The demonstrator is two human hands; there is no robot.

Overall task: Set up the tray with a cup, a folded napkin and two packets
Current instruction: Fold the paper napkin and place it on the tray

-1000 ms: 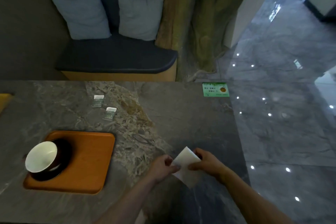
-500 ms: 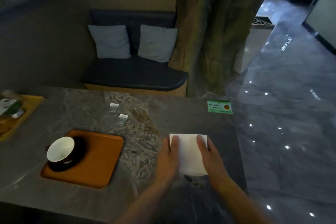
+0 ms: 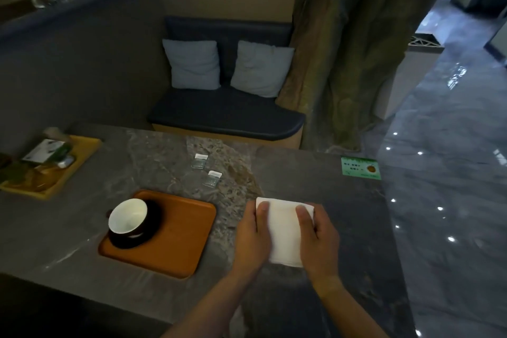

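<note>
A white napkin (image 3: 282,230) lies flat on the grey marble table, right of the orange tray (image 3: 178,239). My left hand (image 3: 251,236) presses on its left edge and my right hand (image 3: 318,236) on its right edge, fingers stretched along the paper. On the tray's left end stands a cup (image 3: 129,219), white inside and dark outside. Two small clear packets (image 3: 199,161) (image 3: 213,179) with white tops lie on the table beyond the tray.
A yellow tray (image 3: 82,156) holding a box and other items sits at the far left. A green card (image 3: 360,168) lies at the table's far right corner. Behind the table are a dark bench with two cushions and a tree trunk; polished floor lies to the right.
A second ago both hands held the napkin up by its corners. It now lies flat on the table with both hands pressing its sides. The camera has tilted up.
</note>
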